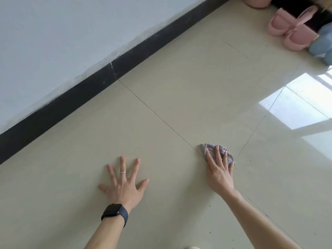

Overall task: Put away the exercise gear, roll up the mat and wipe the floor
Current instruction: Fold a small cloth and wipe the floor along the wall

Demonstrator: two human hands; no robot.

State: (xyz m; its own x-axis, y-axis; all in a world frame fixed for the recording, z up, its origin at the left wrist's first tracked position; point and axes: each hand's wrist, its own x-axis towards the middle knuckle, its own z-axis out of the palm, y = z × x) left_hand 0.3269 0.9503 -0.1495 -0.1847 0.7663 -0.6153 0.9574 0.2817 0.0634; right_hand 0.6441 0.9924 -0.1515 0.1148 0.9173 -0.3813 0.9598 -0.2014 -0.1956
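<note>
While the left hand (122, 184) lies flat on the floor (161, 105) with all five fingers spread wide and straight, holding nothing, the right hand (220, 175) presses a cloth (230, 157) down onto the tiles, its fingers stretched out fairly straight over the top of it rather than curled round it. That cloth is small, crumpled and grey-lilac, bunched under the fingertips, and it sits just beside a thin tile joint (152, 112) that runs diagonally away to the base of the wall (62, 33); a second joint passes close on its right side. Both forearms are bare and reach in from the bottom edge of the view, well apart from each other. A dark watch (115, 212) sits on the left wrist and a thin ring (123, 172) on one of the left fingers. The floor is glossy beige tile, with a few small dark specks scattered to the right of the cloth. A black skirting board (89, 87) runs along the foot of the pale wall, slanting across the picture. In the far right corner a pair of pink slippers (291, 31) stands on the floor, touching a pair of blue slippers (321, 45) beside it. A bright window reflection (296, 105) shines on the tiles at the right edge
</note>
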